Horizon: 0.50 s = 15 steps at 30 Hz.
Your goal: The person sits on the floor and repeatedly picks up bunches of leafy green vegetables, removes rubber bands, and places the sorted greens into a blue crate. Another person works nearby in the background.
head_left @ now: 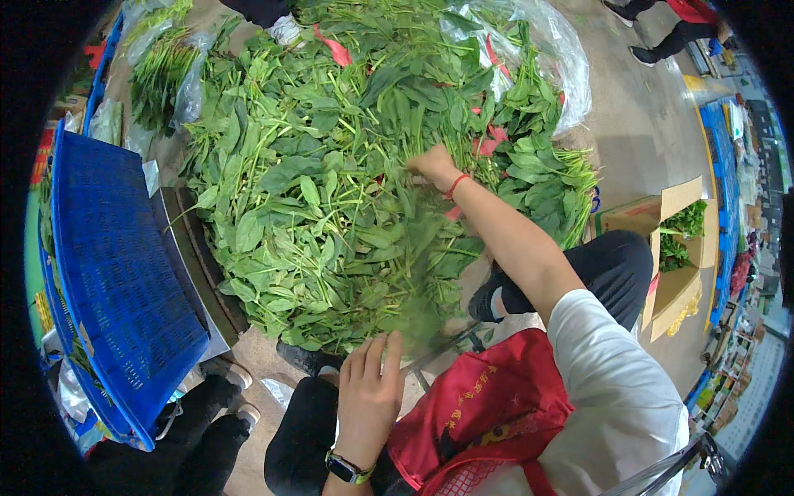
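A wide heap of leafy greens (pixel 306 190) with long pale stems covers the floor in front of me. Over the right middle of the heap, my right hand (pixel 434 167) is closed on a bunch of leafy greens, its leaves smeared by motion below the hand. My left hand (pixel 370 379), palm down, is at the near edge of the heap. Its fingers are stretched out and touch or nearly touch the blurred leaves; the thumb is hidden. Red strips (pixel 333 46) lie among the greens.
Blue plastic crates (pixel 124 273) stand at the left. An open cardboard box (pixel 670 310) with greens sits at the right. Clear plastic sheeting (pixel 566 62) lies at the far right of the heap. Other people's legs show at lower left and upper right.
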Available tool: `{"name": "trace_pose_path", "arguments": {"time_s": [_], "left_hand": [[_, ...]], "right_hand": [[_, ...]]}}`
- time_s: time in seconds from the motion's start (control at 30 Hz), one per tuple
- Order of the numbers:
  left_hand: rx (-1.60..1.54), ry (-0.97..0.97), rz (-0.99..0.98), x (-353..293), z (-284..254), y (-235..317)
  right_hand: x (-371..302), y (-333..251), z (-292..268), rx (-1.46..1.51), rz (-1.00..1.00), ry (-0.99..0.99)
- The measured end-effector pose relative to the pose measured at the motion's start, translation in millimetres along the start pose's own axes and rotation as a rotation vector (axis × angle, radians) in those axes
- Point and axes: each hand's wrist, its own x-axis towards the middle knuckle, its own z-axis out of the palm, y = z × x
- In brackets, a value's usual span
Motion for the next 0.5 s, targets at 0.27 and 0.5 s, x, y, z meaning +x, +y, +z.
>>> {"name": "trace_pose_path", "arguments": {"time_s": [0.27,0.5], "left_hand": [[-0.041,0.017,0.007,-7,2,6],[-0.048,-0.038,-0.057,-5,-2,3]], "right_hand": [[30,-1,4,0.299,0.363,-0.188],[-3,-14,-7,-0.124,0.052,-0.035]]}}
